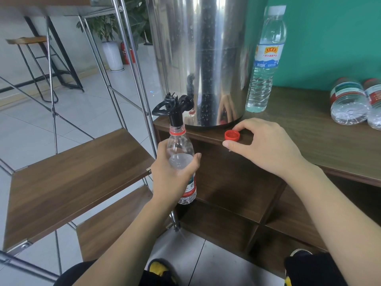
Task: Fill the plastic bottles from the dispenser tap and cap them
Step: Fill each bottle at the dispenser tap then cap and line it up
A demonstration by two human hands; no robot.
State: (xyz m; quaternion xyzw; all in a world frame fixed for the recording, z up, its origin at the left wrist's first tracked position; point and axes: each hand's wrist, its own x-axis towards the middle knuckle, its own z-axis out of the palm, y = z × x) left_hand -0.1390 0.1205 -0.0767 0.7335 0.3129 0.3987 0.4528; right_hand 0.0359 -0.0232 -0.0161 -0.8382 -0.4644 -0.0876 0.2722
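Observation:
My left hand (174,174) grips a clear plastic bottle (181,149) with a red neck ring, held upright with its mouth right under the black tap (175,106) of the steel dispenser (202,58). The bottle has no cap on. A red cap (232,135) lies open side up on the wooden counter (309,129) near its front edge. My right hand (266,145) rests on the counter around the cap, thumb and forefinger on either side of it, apart from it or just touching.
A capped full bottle (266,58) stands right of the dispenser. Two bottles (348,102) lie on their sides at the counter's far right. A folding metal rack with wooden shelves (72,178) stands at left. Cubby shelves sit beneath the counter.

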